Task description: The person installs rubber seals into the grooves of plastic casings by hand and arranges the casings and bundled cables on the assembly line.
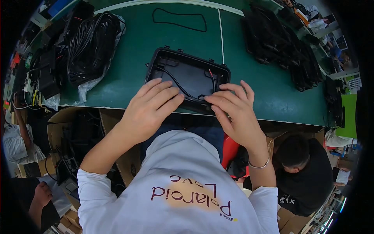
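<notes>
A green table [134, 58] spans the workshop scene, with a person in a black top [304, 171], head lowered, off its near right corner. Black cases [269, 35] lie heaped toward the table's far right corner; a thick bundle of black cables [91, 50], partly in clear plastic, lies toward the far left corner. Open side up, a black box [194, 56] sits midway along the table's near edge. The left hand [154, 103] curves over the box's near left side, fingers slightly parted; whether it grips cannot be told. The right hand [235, 107] has its forefinger at the box's near right side and its thumb lower, though a pinch cannot be confirmed. A thin black loop [183, 15] lies near the table's far edge. Inside the box, a black cord [177, 82] curves toward the fingertips, near a red-tipped wire [210, 73].
</notes>
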`<state>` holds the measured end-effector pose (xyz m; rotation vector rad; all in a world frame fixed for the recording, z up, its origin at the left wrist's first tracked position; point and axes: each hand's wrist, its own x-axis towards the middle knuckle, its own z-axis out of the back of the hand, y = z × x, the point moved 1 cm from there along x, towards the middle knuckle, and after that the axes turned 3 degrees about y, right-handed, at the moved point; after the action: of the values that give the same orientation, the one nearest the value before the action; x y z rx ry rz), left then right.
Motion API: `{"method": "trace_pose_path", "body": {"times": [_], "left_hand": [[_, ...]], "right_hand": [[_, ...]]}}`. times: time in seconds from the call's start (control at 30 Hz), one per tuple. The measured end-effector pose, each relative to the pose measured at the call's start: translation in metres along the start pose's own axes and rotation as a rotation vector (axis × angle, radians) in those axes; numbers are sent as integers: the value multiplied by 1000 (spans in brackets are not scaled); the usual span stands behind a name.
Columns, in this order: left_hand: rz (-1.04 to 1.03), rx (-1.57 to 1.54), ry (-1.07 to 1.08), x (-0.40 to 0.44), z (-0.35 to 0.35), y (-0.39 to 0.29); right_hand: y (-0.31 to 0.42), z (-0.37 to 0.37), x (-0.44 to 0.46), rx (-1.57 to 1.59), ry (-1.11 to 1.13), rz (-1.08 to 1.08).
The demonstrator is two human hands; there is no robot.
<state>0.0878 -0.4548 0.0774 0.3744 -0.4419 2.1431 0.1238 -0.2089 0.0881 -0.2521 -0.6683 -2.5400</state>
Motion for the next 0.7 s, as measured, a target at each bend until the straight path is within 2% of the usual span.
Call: {"method": "trace_pose_path", "body": {"times": [0.13,0.27,0.53,0.7], "left_hand": [[-30,-99,-69,0,-5,4],[-33,-70,-69,3,-4,2],[-81,78,60,10,0,-6],[-101,-33,15,14,-7,-8]], "right_hand": [[-6,4,2,79,43,-29],[-2,15,4,71,28,12],[-6,7,-15,-64,13,18],[-6,1,-23,-67,-32,24]]}}
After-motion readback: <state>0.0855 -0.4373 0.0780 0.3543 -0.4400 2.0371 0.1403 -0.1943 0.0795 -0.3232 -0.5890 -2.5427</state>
